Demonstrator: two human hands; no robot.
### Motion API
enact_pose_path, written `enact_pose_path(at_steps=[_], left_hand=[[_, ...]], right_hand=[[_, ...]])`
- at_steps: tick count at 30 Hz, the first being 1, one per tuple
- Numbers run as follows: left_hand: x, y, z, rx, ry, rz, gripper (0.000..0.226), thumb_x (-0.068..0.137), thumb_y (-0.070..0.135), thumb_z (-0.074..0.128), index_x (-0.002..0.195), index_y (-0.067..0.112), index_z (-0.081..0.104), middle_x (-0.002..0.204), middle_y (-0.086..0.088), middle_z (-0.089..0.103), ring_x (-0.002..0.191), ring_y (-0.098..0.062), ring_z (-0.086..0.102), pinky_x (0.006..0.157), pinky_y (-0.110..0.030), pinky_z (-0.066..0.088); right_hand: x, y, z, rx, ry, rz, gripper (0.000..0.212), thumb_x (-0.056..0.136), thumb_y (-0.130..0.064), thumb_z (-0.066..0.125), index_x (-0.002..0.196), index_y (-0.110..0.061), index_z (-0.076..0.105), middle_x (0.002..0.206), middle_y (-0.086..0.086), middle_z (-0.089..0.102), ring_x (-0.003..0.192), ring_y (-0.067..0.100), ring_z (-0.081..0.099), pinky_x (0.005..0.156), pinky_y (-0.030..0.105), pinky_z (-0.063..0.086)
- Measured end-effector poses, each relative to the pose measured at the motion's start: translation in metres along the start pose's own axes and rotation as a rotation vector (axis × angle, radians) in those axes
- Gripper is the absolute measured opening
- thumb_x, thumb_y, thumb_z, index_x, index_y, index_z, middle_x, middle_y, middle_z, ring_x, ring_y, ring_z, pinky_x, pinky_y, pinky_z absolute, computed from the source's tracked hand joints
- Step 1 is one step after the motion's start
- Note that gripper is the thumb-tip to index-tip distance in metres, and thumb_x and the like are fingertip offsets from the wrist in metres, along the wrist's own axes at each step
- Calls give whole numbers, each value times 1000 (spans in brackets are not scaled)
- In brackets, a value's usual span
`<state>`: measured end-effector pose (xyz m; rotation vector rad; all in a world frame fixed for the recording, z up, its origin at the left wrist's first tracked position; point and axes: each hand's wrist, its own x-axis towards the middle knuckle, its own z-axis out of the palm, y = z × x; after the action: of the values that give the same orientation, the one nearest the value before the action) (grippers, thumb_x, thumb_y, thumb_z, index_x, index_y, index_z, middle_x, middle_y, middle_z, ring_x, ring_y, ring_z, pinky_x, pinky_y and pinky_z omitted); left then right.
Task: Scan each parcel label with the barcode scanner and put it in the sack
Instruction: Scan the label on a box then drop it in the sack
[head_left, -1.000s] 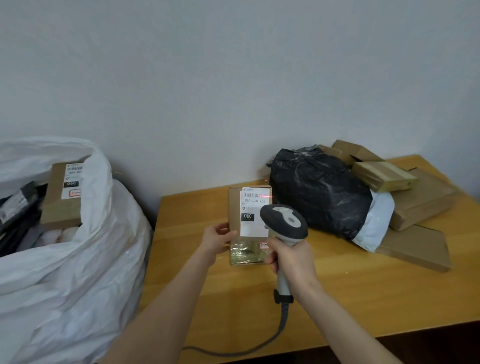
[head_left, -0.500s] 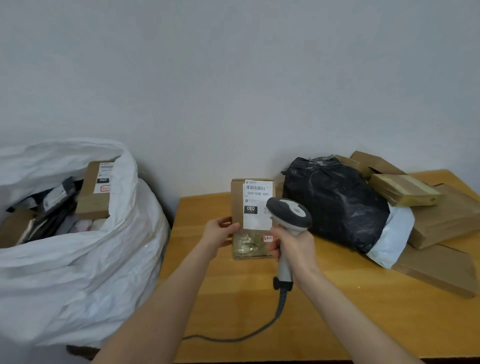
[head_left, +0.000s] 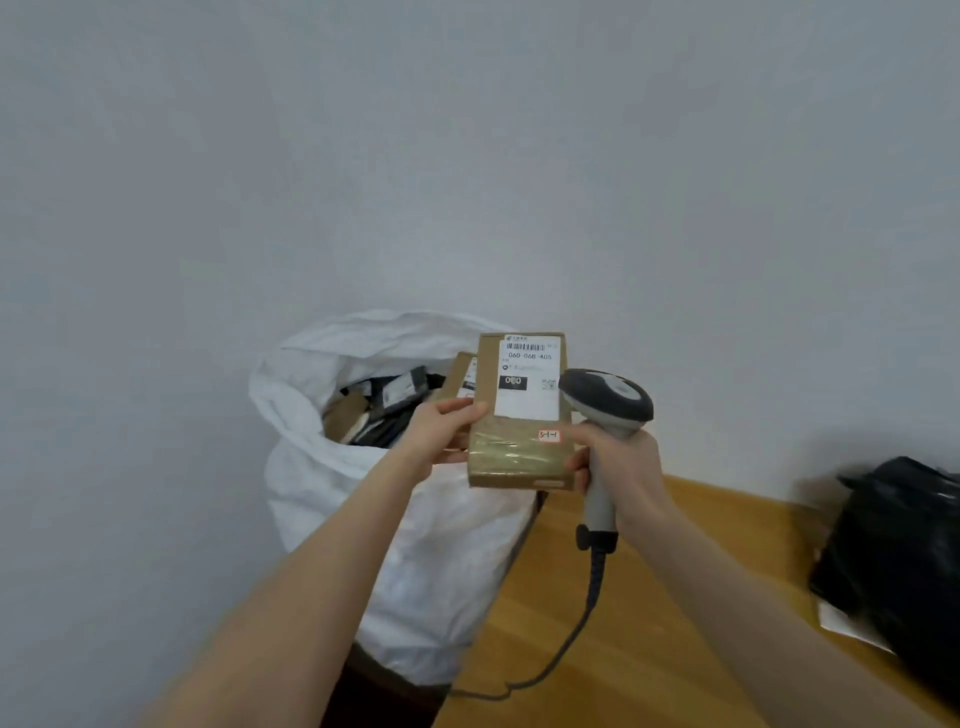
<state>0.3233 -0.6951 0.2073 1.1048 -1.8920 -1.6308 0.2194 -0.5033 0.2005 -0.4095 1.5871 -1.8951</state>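
Observation:
A small brown cardboard parcel (head_left: 514, 457) with a white barcode label facing me is held upright in the air, just right of the white sack's (head_left: 441, 545) mouth. My left hand (head_left: 441, 431) grips its left edge, thumb on the front. My right hand (head_left: 618, 462) grips the handle of the grey barcode scanner (head_left: 608, 400), and its fingertips touch the parcel's right edge. The scanner's head sits beside the label's right side. Its cable (head_left: 582, 623) hangs down to the wooden table (head_left: 613, 649).
The open sack stands left of the table against the wall and holds several boxes and dark parcels (head_left: 384, 405). A black plastic parcel (head_left: 898, 551) lies on the table at the right edge of view.
The parcel has been lifted off the table and carried left to the sack's mouth. Both hands moved with it, and the view swung left, leaving the parcel pile mostly out of sight.

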Motion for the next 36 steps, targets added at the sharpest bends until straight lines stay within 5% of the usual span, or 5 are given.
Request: enact_pose_path(at_steps=[3, 8, 20, 27, 36], left_hand=[[22, 5, -68, -1, 103, -29, 40, 85, 29, 72, 117, 6, 63, 89, -9, 73, 74, -20, 71, 69, -40, 61], [94, -5, -165, 64, 224, -148, 25, 89, 25, 68, 96, 3, 58, 73, -9, 62, 35, -11, 57, 31, -18, 41], [298, -63, -236, -20, 203, -254, 42, 88, 16, 68, 122, -3, 54, 116, -21, 63, 97, -35, 63, 74, -43, 55], [316, -83, -209, 899, -273, 89, 65, 87, 39, 66, 145, 23, 40, 152, -8, 34, 134, -27, 40, 108, -36, 35], [322, -83, -194, 1167, -176, 134, 44, 96, 38, 41, 136, 20, 48, 126, -10, 54, 110, -29, 55, 90, -44, 49]], right_hand=[[18, -1, 52, -25, -66, -30, 5, 83, -5, 64, 79, -3, 63, 56, 8, 62, 46, 16, 51, 51, 28, 46], [72, 18, 149, -54, -98, -29, 9, 84, -7, 63, 75, -5, 63, 53, 6, 61, 47, 17, 50, 51, 30, 45], [187, 62, 285, -92, 58, 94, 9, 87, -7, 63, 78, -5, 63, 55, 8, 61, 49, 17, 52, 51, 27, 44], [208, 73, 294, -89, 127, 121, 11, 86, -6, 63, 75, -3, 61, 53, 9, 59, 47, 19, 50, 49, 29, 42], [195, 70, 269, -63, 239, 131, 5, 87, -7, 63, 85, -3, 61, 54, 10, 58, 41, 15, 48, 43, 24, 41]])
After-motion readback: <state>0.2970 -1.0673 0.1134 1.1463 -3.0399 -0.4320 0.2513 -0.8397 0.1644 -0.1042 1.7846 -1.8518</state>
